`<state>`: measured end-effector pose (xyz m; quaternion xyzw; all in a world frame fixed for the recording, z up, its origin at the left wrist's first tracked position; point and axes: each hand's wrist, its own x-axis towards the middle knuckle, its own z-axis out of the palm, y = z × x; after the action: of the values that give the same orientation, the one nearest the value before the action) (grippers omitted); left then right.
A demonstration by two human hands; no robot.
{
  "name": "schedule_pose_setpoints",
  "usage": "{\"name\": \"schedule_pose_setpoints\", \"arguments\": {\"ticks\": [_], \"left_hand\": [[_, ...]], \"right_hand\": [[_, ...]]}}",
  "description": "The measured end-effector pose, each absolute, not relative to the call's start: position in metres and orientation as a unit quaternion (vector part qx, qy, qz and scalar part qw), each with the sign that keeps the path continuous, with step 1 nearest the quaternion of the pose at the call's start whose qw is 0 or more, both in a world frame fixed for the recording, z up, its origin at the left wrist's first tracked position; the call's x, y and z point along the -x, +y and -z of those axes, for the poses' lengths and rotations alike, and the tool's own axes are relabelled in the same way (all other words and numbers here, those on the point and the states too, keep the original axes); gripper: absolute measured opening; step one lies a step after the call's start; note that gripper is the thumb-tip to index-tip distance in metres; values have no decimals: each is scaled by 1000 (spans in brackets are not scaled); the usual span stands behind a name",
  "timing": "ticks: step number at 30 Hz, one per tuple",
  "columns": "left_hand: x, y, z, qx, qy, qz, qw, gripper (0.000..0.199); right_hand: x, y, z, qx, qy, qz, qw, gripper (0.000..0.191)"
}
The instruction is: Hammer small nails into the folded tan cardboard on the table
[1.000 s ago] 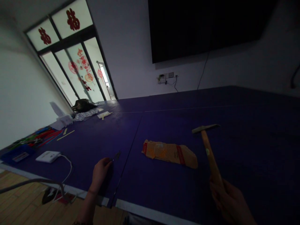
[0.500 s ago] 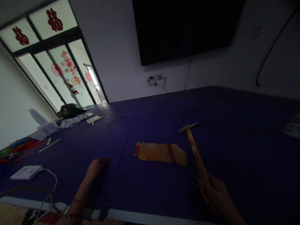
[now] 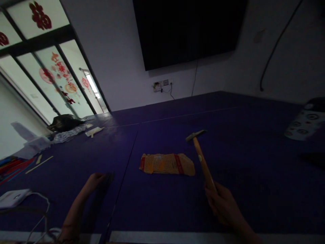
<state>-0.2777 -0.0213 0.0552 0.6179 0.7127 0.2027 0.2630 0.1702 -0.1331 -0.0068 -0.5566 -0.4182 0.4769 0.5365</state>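
Observation:
My right hand (image 3: 222, 205) is wrapped round the wooden handle of a hammer (image 3: 202, 157), its metal head pointing away from me above the purple table (image 3: 162, 203). A flattened brown cardboard piece with red bands (image 3: 165, 164) lies left of the hammer. On the left, my left hand (image 3: 95, 180) has its fingers closed at a small bunch of thin dark pieces (image 3: 110, 177), which are blurred and too small to name. That hand is close to the table, left of a seam.
A white device (image 3: 14, 198) with a white cable lies at the left. Behind it are red and blue strips (image 3: 17, 166), a black bag (image 3: 64, 122) and a white packet (image 3: 93, 131). A patterned cup-like container (image 3: 304, 122) stands at the right.
The view has turned to the right, so things appear shifted left and more of the patterned container shows. Both hands keep their holds, and the cardboard stays in place.

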Motion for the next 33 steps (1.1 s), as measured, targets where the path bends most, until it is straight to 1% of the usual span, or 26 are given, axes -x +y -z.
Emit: {"name": "schedule_pose_setpoints", "arguments": {"ticks": [4,7,11,14,19,22,25,33], "left_hand": [[235,-26,-74,-611,647,-336,309,44],[182,-20,-75,-626,582,-384,349,42],[108,-5,-58,-654,491,-414,399,37],[67,4,-40,-699,444,-384,409,24],[34,11,-12,-735,465,-344,353,16],[28,10,-1,-751,447,-352,334,14],[26,8,5,-750,463,-355,310,14],[23,4,5,-761,484,-326,284,14]], "right_hand": [[-169,-133,7,553,-413,-486,536,27],[-168,-133,8,554,-423,-482,530,25],[-169,-132,8,564,-439,-474,514,21],[-169,-133,7,569,-441,-473,507,21],[-169,-132,7,586,-441,-464,497,21],[-170,-132,10,585,-434,-474,494,22],[-171,-131,12,587,-426,-476,497,22],[-166,-136,1,606,-406,-480,487,25]]}}
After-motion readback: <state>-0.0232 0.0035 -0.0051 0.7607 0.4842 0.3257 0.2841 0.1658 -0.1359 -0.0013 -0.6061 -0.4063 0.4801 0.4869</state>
